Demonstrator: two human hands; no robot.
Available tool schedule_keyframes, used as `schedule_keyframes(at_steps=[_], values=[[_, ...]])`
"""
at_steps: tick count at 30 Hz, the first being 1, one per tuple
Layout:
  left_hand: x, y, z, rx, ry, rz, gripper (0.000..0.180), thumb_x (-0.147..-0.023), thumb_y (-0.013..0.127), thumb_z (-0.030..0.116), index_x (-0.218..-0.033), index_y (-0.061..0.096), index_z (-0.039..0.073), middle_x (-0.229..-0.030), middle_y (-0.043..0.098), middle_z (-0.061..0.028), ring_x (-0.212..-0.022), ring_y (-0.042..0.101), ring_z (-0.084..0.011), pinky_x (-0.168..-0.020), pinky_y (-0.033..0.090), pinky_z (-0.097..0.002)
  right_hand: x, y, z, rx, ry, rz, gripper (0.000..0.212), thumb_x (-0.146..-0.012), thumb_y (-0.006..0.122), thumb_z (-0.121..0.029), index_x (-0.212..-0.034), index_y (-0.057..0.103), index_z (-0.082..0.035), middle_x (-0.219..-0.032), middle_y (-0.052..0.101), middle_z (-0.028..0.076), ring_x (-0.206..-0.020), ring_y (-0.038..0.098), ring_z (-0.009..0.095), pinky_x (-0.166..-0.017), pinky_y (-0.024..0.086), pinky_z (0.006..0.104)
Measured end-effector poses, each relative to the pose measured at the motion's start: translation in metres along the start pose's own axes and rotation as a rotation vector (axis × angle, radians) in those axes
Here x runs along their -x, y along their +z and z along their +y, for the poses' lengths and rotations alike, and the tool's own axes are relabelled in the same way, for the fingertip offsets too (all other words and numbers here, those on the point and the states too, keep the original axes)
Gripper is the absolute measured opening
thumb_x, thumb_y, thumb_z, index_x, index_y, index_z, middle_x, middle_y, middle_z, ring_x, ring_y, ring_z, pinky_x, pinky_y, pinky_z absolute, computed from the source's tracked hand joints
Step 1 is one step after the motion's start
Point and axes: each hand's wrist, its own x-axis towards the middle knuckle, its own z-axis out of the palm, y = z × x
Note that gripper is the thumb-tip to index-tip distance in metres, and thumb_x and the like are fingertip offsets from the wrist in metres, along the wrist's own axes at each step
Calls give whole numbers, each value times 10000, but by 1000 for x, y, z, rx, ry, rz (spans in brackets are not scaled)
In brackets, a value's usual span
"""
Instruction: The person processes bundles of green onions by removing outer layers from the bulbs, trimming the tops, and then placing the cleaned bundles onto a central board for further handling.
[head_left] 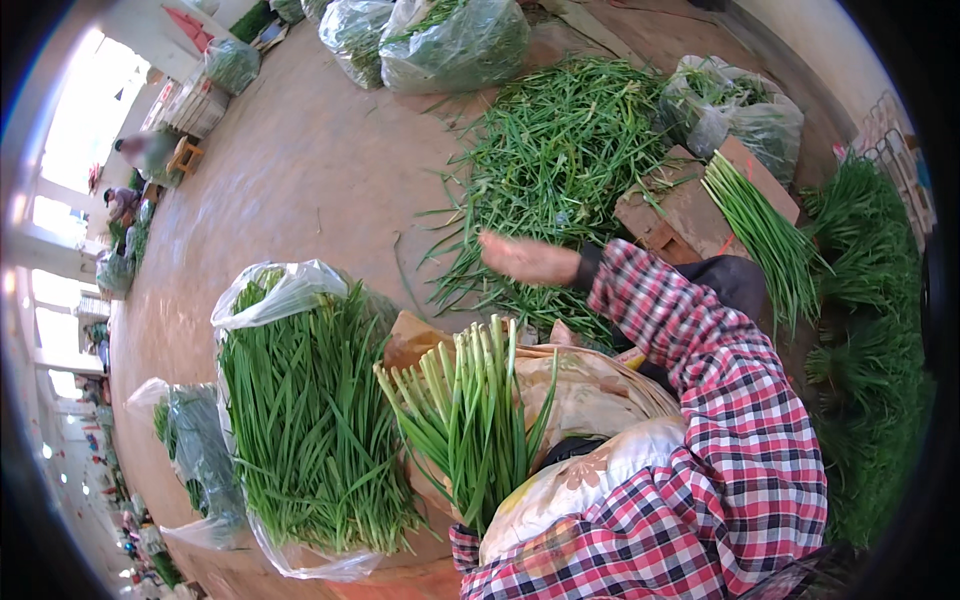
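A bunch of garlic chives (470, 400) stands at my lap with its pale cut stems pointing up. A bit of plaid cuff (465, 548) shows at its lower end, but my left hand itself is hidden. My right hand (530, 260) is stretched out over the edge of a loose heap of green leaves (565, 140). Motion blurs its fingers, and no object shows in it. Just left of the bunch, a big clear plastic bag (280, 318) is packed with long green chives (310, 430).
Another chive bundle (755, 225) lies across a wooden block (670, 205) at right. Dense greens (870, 400) line the right side. Filled plastic bags (455, 50) stand at the back, one bag (735, 110) beyond the block, and another (200, 450) at left. People (122, 203) sit far left.
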Motion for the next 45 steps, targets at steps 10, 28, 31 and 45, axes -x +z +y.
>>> schedule_keyframes(at_steps=[10,28,31,45], values=[[17,-2,-3,-114,-140,-56,538,-825,663,356,-1228,509,36,-1163,562,-27,-1033,530,-146,-888,429,-316,70,-43,-44,-685,53,-79,421,-962,381,-438,-1102,550,-79,-557,346,-113,-406,289,-15,-372,223,168],[39,-8,-26,-245,-238,7,462,-786,702,316,-1115,567,21,-1021,615,-33,-882,578,-146,-762,481,-305,2,-2,0,31,-372,577,236,-863,534,-168,-700,559,0,-610,538,65,-559,470,133,-519,396,310],[42,-4,-31,23,-253,135,461,-856,576,362,-1153,539,11,-1060,597,-59,-897,582,-189,-766,494,-332,9,-49,43,685,33,672,249,-875,501,-258,-843,578,-24,-730,606,195,-747,595,366,-632,462,452],[29,23,-7,15,-72,68,439,-883,581,269,-1241,489,32,-1168,564,-76,-985,585,-215,-840,505,-344,95,49,-40,-240,-133,282,196,-905,560,-153,-964,625,22,-780,623,14,-692,576,72,-638,466,208]])
